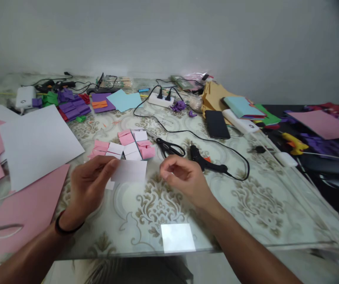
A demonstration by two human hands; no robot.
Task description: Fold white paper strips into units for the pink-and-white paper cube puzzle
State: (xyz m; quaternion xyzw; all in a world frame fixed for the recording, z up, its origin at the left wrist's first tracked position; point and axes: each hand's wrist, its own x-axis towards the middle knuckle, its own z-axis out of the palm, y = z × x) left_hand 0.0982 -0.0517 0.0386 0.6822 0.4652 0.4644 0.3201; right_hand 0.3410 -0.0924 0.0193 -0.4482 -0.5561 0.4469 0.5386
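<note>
- Head view: the white paper rectangle [131,171] is sitting to the near left of the black-handled scissors [169,148], its long axis running sideways between the two hands.
- The left hand [87,186], the nearer one, is pinching the rectangle's left end between thumb and curled fingers.
- The right hand [185,177], just on the scissors' near side, is curling loosely apart from the rectangle, showing nothing held; whether its thumb and fingertip are meeting, I cannot tell.
</note>
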